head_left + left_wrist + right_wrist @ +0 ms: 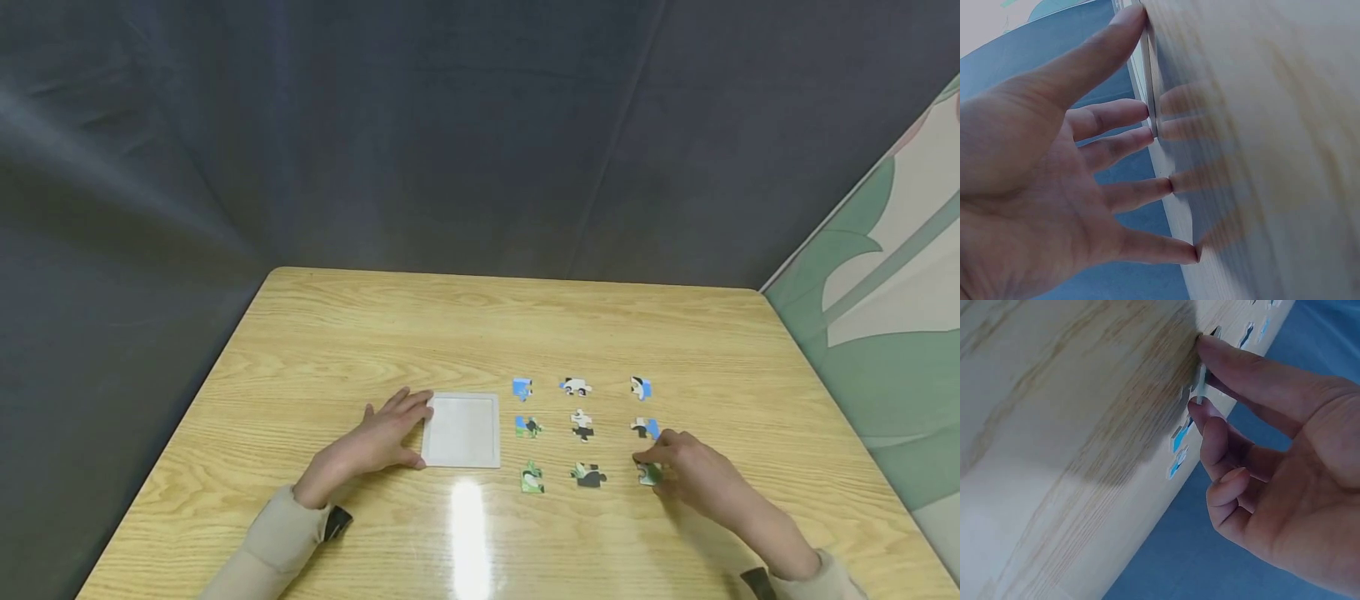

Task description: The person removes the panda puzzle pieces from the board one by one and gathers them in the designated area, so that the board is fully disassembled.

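A square white puzzle tray [461, 465] lies flat on the wooden table. At its left edge rests my left hand [378, 437], thumb and fingers spread and straight; the left wrist view shows the same hand [1054, 162] with fingertips on the tray's side and the tabletop. My right hand [697, 479] pinches a green and dark puzzle piece [648, 474] at the near right of the loose pieces. In the right wrist view, thumb and fingers of the right hand [1266, 437] hold the puzzle piece [1201, 384] by its edges, close to the table.
Several other puzzle pieces lie apart in rough rows right of the tray, among them a blue one [522, 387], a panda-face one [576, 387] and a blue-and-white one [644, 427] just beyond my right hand. A dark curtain [450, 142] hangs behind the table [360, 333].
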A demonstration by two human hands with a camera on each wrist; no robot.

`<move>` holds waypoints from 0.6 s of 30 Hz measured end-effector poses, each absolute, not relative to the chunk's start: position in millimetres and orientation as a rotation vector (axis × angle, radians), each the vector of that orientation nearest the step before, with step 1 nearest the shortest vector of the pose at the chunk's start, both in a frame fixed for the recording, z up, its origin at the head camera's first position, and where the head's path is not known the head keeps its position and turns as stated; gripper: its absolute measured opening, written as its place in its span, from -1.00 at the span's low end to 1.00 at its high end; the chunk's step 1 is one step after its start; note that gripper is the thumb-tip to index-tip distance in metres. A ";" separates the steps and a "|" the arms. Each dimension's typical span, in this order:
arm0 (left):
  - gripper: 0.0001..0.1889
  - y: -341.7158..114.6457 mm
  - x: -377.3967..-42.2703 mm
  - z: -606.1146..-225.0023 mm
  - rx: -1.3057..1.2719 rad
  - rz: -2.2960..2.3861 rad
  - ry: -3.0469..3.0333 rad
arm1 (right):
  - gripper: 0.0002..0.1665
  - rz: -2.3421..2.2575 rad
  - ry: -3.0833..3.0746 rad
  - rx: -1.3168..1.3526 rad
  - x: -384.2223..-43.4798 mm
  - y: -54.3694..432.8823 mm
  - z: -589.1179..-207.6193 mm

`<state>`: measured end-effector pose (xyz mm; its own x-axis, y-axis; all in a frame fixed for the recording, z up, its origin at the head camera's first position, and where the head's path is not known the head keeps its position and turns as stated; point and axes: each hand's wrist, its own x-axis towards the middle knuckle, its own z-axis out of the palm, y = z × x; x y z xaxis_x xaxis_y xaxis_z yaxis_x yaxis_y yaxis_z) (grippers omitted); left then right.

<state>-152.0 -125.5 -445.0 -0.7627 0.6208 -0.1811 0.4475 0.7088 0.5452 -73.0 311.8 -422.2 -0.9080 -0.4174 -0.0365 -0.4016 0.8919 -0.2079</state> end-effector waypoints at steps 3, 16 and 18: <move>-0.31 -125.3 -151.5 -444.5 0.832 0.682 2.565 | -0.47 -0.292 2.975 -0.620 -71.0 311.0 -421.0; -0.31 -125.6 -152.1 -442.5 0.825 0.688 2.562 | -0.60 -0.623 3.204 -0.760 -85.9 290.1 -408.5; -0.31 -125.4 -152.4 -443.6 0.824 0.681 2.558 | -0.62 -0.651 3.203 -0.762 -89.4 285.9 -406.8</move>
<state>-152.4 -125.4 -443.6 -0.7619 0.6187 -0.1920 0.4413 0.7126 0.5454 -89.4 285.9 -406.8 -0.8751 -0.3872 0.2902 -0.4697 0.8236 -0.3177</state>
